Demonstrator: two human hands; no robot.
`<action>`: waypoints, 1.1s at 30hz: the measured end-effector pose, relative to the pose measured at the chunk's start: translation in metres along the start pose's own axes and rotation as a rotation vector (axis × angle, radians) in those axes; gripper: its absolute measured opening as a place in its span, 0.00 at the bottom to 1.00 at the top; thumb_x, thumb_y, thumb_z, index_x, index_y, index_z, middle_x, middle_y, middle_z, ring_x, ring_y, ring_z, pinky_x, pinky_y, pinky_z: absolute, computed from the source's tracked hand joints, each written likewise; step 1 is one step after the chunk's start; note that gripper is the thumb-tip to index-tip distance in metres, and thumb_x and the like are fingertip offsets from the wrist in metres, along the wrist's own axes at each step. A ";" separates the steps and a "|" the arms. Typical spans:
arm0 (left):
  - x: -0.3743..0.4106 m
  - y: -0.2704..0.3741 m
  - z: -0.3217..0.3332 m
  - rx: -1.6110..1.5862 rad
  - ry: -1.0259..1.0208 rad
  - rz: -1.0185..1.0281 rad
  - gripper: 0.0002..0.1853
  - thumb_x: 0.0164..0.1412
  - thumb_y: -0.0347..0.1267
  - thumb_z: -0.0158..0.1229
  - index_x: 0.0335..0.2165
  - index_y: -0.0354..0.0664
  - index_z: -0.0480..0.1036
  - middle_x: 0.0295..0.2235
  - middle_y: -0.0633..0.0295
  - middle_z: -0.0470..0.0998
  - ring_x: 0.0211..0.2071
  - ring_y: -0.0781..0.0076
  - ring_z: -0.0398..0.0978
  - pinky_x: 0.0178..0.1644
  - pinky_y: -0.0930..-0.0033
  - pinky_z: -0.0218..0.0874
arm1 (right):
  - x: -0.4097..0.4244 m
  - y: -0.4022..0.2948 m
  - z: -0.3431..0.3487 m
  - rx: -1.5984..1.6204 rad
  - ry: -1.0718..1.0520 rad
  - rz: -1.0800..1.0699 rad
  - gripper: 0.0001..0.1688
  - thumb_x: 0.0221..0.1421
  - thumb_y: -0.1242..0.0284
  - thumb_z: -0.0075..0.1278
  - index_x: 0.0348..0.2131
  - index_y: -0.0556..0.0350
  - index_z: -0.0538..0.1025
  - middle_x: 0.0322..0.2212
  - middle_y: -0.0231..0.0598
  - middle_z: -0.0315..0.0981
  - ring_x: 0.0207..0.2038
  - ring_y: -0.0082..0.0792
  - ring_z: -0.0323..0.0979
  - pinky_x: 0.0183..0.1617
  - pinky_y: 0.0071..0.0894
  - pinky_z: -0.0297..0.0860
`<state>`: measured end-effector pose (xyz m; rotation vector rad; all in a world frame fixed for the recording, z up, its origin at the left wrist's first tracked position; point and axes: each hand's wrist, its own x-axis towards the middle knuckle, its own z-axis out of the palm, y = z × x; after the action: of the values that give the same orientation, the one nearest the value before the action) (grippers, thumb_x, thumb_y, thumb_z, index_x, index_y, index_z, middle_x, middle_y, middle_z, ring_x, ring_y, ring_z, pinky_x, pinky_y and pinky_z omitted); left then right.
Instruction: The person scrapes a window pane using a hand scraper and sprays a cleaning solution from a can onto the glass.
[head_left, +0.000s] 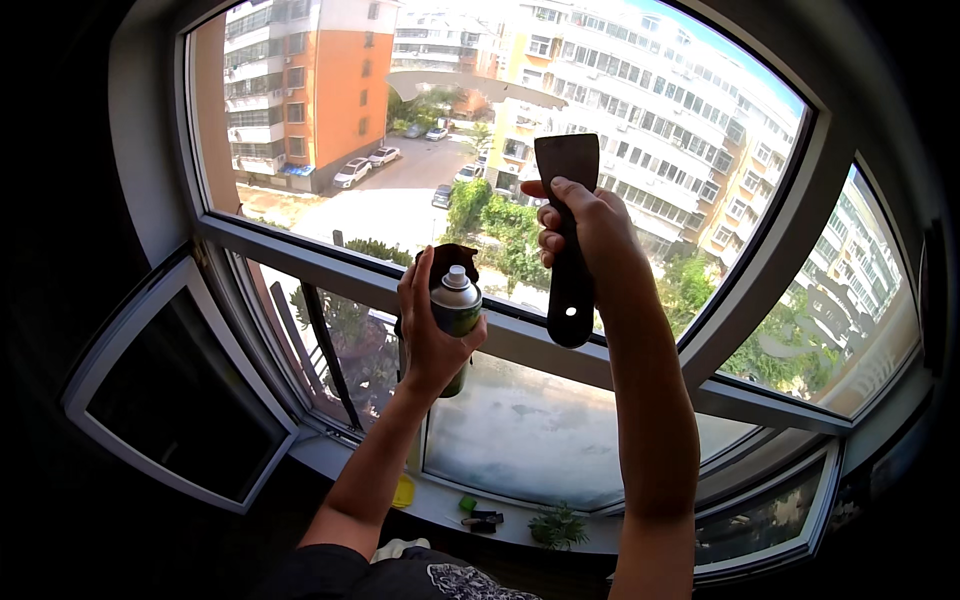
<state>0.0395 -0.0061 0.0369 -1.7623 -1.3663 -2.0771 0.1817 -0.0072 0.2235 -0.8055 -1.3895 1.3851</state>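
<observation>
My left hand (429, 337) is closed around an aerosol can (456, 300) with a silver top and a pale nozzle, held upright. Behind the can a dark brown, ragged-edged piece (454, 257) shows; what it is I cannot tell. My right hand (581, 217) grips the black handle of a putty knife (568, 157), its wide blade pointing up before the large window pane (480, 172). On the glass, above and left of the blade, sits a greyish, irregular strip (476, 88). Whether the blade touches the glass I cannot tell.
A casement sash (187, 390) stands swung inward at the left, another (772, 517) at lower right. The windowsill (442, 499) holds a yellow item (403, 491), a green block (467, 503), small dark tools (482, 521) and a leafy plant (558, 526). A frame rail (525, 337) crosses below the pane.
</observation>
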 end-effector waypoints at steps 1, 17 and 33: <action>0.000 0.000 0.000 -0.001 0.002 -0.004 0.52 0.36 0.26 0.67 0.61 0.44 0.49 0.52 0.46 0.57 0.55 0.47 0.58 0.58 0.52 0.53 | -0.003 -0.002 -0.004 -0.069 0.017 0.019 0.20 0.61 0.67 0.38 0.42 0.68 0.71 0.17 0.25 0.60 0.15 0.15 0.59 0.19 0.19 0.62; -0.001 -0.001 0.002 -0.007 0.005 0.002 0.52 0.35 0.24 0.66 0.60 0.43 0.50 0.52 0.49 0.59 0.55 0.50 0.60 0.59 0.54 0.53 | 0.002 -0.024 -0.016 -0.404 0.021 0.061 0.23 0.64 0.62 0.36 0.34 0.67 0.73 0.19 0.40 0.70 0.17 0.28 0.68 0.22 0.28 0.69; 0.000 -0.003 0.002 -0.017 0.023 0.031 0.52 0.35 0.25 0.66 0.60 0.42 0.50 0.52 0.48 0.59 0.55 0.49 0.60 0.59 0.53 0.53 | 0.007 -0.014 0.014 -0.245 0.070 -0.019 0.23 0.62 0.64 0.35 0.38 0.65 0.75 0.17 0.29 0.66 0.16 0.18 0.63 0.21 0.19 0.64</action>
<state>0.0393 -0.0024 0.0352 -1.7495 -1.3108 -2.0924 0.1685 -0.0069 0.2402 -0.9870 -1.5266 1.1746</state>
